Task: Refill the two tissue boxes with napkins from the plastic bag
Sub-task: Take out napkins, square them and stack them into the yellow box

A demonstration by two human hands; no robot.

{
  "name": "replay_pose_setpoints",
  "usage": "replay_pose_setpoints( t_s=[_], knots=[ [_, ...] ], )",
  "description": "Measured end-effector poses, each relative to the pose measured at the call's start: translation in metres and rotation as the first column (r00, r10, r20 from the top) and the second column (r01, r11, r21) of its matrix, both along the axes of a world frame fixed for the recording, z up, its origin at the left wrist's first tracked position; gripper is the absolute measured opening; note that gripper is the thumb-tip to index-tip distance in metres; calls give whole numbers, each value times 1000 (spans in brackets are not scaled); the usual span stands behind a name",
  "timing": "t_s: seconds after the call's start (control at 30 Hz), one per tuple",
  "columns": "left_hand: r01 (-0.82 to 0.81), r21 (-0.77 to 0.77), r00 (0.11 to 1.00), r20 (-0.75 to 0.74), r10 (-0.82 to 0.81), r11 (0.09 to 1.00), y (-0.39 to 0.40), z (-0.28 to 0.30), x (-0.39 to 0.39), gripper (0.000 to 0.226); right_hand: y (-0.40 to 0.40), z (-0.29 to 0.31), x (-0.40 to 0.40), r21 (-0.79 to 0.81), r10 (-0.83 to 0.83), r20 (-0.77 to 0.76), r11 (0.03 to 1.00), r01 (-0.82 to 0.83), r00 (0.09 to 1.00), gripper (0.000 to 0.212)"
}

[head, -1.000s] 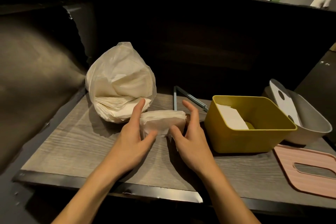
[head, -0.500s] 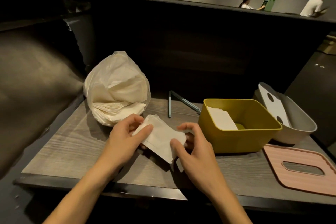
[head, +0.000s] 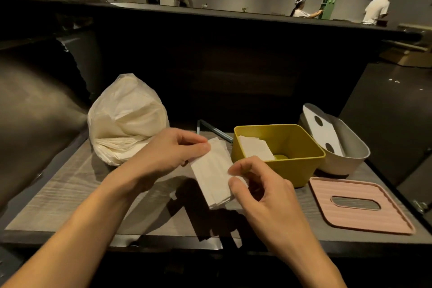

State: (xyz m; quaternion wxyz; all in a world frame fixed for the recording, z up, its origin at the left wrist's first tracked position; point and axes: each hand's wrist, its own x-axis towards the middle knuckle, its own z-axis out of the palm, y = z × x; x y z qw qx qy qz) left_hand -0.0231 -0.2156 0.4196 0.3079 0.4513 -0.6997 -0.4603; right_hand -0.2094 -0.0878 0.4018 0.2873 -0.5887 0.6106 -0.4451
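Note:
A small stack of white napkins point(head: 214, 170) hangs above the wooden table, held by both hands. My left hand point(head: 173, 152) pinches its upper corner and my right hand point(head: 259, 184) pinches its right edge. The stack is just left of the open yellow tissue box point(head: 301, 163), which has a few napkins point(head: 253, 149) inside. The white plastic bag point(head: 126, 119) of napkins sits at the back left. A grey tissue box point(head: 350, 149) stands tilted behind the yellow one, with a white insert with two holes point(head: 321, 133) in it.
A pink lid point(head: 378, 220) with a slot lies flat at the right front of the table point(head: 70, 189). Two thin metal rods point(head: 214, 128) lie behind the yellow box. A dark partition rises behind the table. People stand far off in the room.
The napkin stack has been lifted off the table, turned lengthwise and carried right toward the yellow box. Both hands now pinch it instead of cupping its sides.

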Motion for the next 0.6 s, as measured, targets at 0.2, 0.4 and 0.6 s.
replay_pose_setpoints(
  t_s=[0.2,0.4,0.6],
  knots=[
    [16,-155,998,67,-6,988,-15,27,-55,18,0,23,-36,-83,-77,-71,994,71,995,6],
    [-19,-293,995,93,48,956,-37,32,-111,26,-26,36,-75,-104,-212,-240,976,192,947,5],
    [-27,-431,959,245,146,902,-49,25,-134,30,-47,32,-87,-9,-204,-469,974,226,859,5]
  ],
)
